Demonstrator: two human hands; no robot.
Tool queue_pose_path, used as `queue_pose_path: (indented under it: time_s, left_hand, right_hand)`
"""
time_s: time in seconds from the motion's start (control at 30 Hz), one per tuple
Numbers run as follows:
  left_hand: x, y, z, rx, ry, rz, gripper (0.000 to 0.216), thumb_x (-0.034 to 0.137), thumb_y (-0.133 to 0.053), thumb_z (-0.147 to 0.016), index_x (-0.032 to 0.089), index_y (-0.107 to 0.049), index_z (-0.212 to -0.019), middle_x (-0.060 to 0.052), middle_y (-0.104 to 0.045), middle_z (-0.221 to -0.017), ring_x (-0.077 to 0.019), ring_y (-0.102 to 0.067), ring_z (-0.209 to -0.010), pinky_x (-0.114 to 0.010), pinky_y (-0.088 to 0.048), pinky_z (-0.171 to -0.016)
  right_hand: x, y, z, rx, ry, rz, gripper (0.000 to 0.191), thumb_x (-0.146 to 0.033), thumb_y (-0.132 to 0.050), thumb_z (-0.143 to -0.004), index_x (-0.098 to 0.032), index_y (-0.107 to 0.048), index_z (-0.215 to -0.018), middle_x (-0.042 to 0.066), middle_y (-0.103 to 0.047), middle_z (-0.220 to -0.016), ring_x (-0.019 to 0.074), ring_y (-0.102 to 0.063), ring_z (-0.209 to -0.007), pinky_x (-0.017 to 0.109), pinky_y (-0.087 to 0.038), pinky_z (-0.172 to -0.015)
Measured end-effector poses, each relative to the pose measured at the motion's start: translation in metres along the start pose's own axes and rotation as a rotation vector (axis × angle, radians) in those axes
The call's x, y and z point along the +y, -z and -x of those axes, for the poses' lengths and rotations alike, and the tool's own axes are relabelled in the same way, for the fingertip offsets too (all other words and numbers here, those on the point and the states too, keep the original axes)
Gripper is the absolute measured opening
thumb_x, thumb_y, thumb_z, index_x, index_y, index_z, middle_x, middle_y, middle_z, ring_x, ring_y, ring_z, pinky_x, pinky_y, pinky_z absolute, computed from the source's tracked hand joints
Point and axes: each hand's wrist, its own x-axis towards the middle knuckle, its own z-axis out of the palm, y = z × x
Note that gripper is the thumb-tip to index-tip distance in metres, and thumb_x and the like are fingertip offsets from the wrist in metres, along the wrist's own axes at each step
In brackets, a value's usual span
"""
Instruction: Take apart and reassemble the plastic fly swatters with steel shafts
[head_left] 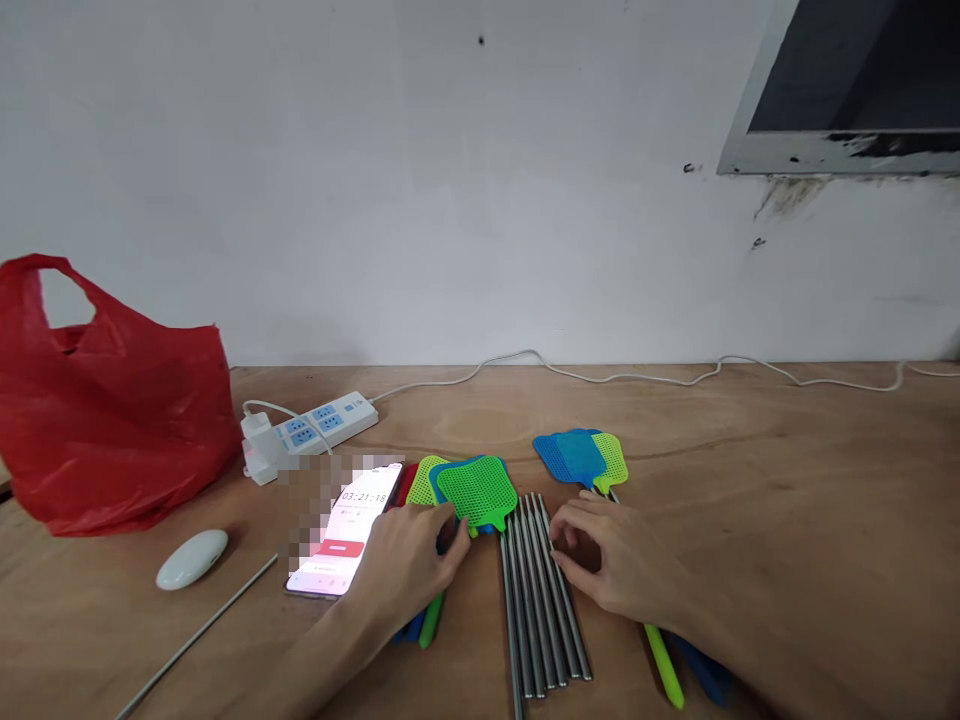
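Note:
Several slim metal rods [536, 610] lie side by side on the wooden table between my hands. My left hand [409, 550] rests over the fly swatters on the left, thumb and forefinger curved and apart near the neck of the top green fly swatter [477, 490]. Beneath it show blue, yellow and red swatter heads; its palm hides part of the handles. At the right edge of the rods, my right hand [619, 555] has curled fingers with a gap, tips against or beside the outermost rod. Behind it are blue fly swatters [577, 456] and a yellow one [613, 460].
A lit phone [349, 525] lies left of my left hand. Farther left are a white oval object [193, 559], a thin cable [199, 635] and a red plastic bag [120, 420]. A white power strip [319, 430] trails a cord along the wall [450, 200].

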Motion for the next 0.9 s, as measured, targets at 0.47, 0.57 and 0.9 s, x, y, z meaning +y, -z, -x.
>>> queue_pose_path:
  time_s: [0.47, 0.57, 0.9]
  left_hand:
    - [0.0, 0.0, 0.002, -0.056, -0.038, -0.085, 0.035, 0.04, -0.048, -0.093, 0.02, -0.058, -0.066, -0.005, -0.065, -0.061, -0.0239, -0.063, -0.056, -0.029, -0.021, -0.05]
    - [0.001, -0.001, 0.002, -0.056, -0.042, -0.105, 0.037, 0.042, -0.05, -0.091, 0.02, -0.058, -0.064, -0.005, -0.065, -0.059, -0.0231, -0.063, -0.055, -0.029, -0.022, -0.049]
    - [0.006, -0.002, 0.007, -0.165, -0.157, -0.06, 0.027, 0.032, -0.053, -0.088, 0.02, -0.059, -0.065, -0.007, -0.069, -0.067, -0.0257, -0.066, -0.061, -0.03, -0.026, -0.052]
  right_hand:
    - [-0.004, -0.003, 0.002, -0.009, -0.095, 0.083, 0.022, -0.007, -0.057, -0.065, -0.023, -0.045, -0.075, -0.001, -0.056, -0.071, 0.0187, -0.05, -0.071, 0.029, -0.03, -0.061]
    - [-0.004, -0.005, 0.003, 0.025, -0.127, 0.155, 0.02, -0.01, -0.057, -0.066, -0.023, -0.047, -0.078, -0.001, -0.055, -0.07, 0.0188, -0.051, -0.069, 0.029, -0.028, -0.06]
    - [-0.004, -0.009, 0.003, 0.017, -0.158, 0.242, 0.015, -0.013, -0.057, -0.073, -0.023, -0.047, -0.079, -0.001, -0.054, -0.069, 0.0182, -0.051, -0.065, 0.028, -0.027, -0.059]
